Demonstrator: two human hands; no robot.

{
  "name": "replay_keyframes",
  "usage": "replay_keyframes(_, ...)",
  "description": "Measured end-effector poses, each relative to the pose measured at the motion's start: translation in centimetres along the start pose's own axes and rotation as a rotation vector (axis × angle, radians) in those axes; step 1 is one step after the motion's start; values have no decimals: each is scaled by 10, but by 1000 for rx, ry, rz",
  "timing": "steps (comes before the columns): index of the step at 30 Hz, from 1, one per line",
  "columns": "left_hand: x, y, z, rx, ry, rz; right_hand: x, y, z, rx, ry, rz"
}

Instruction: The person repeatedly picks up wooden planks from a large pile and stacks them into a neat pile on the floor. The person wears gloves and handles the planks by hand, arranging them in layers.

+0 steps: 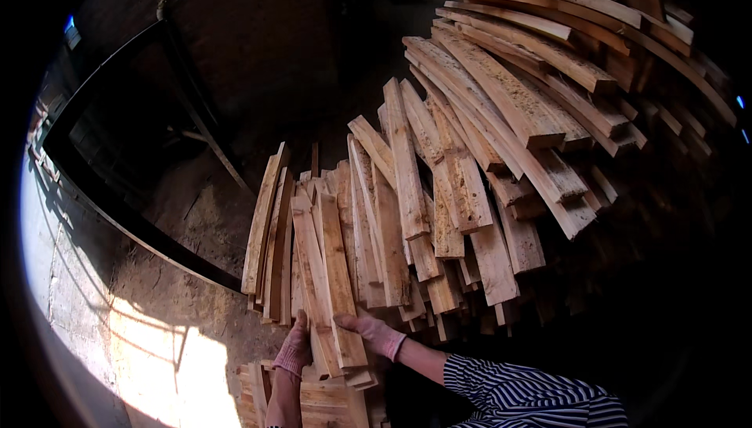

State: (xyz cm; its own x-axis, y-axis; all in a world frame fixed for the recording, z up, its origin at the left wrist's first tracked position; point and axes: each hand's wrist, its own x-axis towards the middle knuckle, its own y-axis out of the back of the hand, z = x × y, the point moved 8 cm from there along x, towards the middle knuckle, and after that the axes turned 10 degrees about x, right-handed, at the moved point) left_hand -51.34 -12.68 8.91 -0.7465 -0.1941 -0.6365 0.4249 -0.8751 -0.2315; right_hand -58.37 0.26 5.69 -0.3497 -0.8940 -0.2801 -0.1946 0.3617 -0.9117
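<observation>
Planks [334, 275], left hand [294, 345] forward, right hand [377, 335] leftward

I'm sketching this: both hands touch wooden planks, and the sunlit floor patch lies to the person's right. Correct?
Not quite: the head view shows the sunlit floor patch to the person's left. The left hand and right hand do touch wooden planks.
</observation>
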Motion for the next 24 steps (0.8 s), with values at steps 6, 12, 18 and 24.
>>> replay_keyframes(6,-19,-22,-18,-2,-4,-83,-43,-22,-12,-220,95,121)
replay_keyframes(12,-100,-49,-64,-149,-5,-73,-123,-30,54,22,-351,135)
replay_keyframes(18,-156,-73,-78,-255,-71,-238,-159,-70,44,-372,71,225)
replay_keyframes(24,-257,-48,-84,-212,-331,-197,-201,-126,109,-466,158,-279)
